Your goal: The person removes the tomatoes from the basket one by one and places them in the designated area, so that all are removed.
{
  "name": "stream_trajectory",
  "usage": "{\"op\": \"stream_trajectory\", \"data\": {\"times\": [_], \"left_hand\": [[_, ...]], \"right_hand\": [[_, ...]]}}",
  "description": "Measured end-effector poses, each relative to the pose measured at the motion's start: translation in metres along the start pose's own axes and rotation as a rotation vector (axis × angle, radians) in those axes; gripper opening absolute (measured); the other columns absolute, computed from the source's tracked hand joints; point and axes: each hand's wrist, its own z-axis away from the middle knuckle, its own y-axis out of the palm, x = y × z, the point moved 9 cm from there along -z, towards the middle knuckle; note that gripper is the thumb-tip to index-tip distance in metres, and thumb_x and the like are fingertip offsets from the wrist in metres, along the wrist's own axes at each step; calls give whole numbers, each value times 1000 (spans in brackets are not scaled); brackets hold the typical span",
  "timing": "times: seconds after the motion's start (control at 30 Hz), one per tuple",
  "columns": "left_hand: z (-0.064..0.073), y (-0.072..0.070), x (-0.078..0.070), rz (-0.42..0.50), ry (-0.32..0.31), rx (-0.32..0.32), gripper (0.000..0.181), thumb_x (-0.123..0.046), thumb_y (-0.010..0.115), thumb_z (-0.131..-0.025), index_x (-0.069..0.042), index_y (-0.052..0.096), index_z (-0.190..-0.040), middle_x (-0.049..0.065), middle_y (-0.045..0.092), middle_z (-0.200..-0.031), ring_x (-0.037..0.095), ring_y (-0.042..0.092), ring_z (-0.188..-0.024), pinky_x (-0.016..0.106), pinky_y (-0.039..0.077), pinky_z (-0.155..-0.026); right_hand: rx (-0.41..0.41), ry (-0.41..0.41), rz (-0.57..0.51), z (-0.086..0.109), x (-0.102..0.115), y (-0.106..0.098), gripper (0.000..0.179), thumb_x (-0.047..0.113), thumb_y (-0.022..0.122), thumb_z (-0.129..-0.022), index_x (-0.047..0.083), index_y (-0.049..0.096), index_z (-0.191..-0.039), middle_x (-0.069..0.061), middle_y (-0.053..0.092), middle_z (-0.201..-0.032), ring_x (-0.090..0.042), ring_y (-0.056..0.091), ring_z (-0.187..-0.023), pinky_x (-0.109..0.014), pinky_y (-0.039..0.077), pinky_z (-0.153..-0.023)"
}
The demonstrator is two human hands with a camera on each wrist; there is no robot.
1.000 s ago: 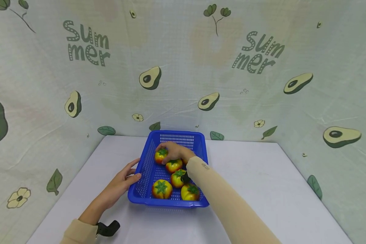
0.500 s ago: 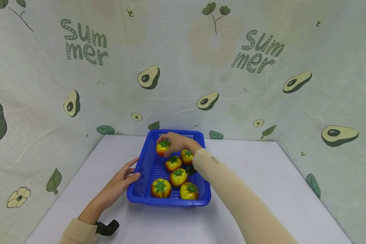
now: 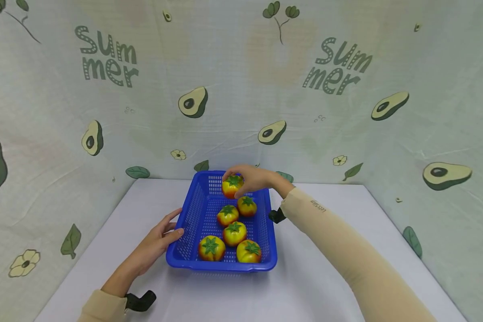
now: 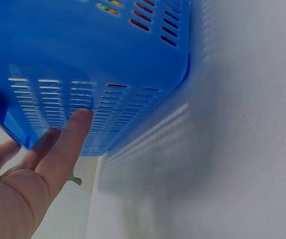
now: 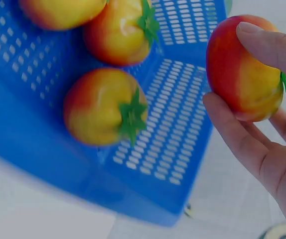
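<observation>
In the head view, my right hand [image 3: 254, 178] grips a yellow-and-red tomato [image 3: 231, 188] with a green star-shaped top, held over the far end of a blue plastic basket [image 3: 221, 267]. The right wrist view shows the thumb on one side of this tomato [image 5: 237, 69] and fingers on the other. Several similar tomatoes lie inside the basket, among them a far one [image 3: 247, 206] and a near left one [image 3: 211, 248]. My left hand [image 3: 157, 243] touches the basket's left side from outside. Its extended fingertips rest against the slotted wall [image 4: 98, 64] in the left wrist view.
The basket stands on a white table [image 3: 334, 232]. Behind and at both sides hangs a pale cloth [image 3: 233, 67] printed with avocados, leaves and lettering. A black wrist device [image 3: 141, 302] sits at the left cuff, another [image 3: 277, 216] at the right.
My right hand has lifted the tomato from the basket's far left and carried it up and rightward toward the back rim. My left hand stays at the basket's side.
</observation>
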Motion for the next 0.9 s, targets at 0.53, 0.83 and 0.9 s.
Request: {"op": "stream_trajectory", "data": {"times": [0.53, 0.83, 0.9], "left_hand": [[1, 1, 0, -17, 13, -9, 68, -39, 60, -96, -37, 24, -153, 19, 42, -145, 35, 53, -123, 51, 51, -95], [2, 1, 2, -29, 20, -18, 67, -40, 60, -96, -37, 25, -153, 19, 41, -145, 37, 52, -124, 53, 49, -96], [3, 1, 2, -29, 20, -20, 67, -40, 60, -96, -37, 25, -153, 19, 41, -145, 37, 51, -125, 53, 49, -96]], "right_hand": [[-121, -32, 51, 57, -19, -40, 51, 18, 81, -81, 23, 60, -127, 6, 55, -128, -18, 47, -122, -48, 39, -107], [-177, 48, -3, 84, -40, -53, 53, 18, 81, -81, 26, 59, -128, 4, 51, -133, -23, 43, -128, -51, 36, -109], [-191, 71, -6, 90, -46, -55, 53, 20, 82, -81, 28, 58, -128, 4, 51, -134, -25, 43, -128, -52, 38, -107]]}}
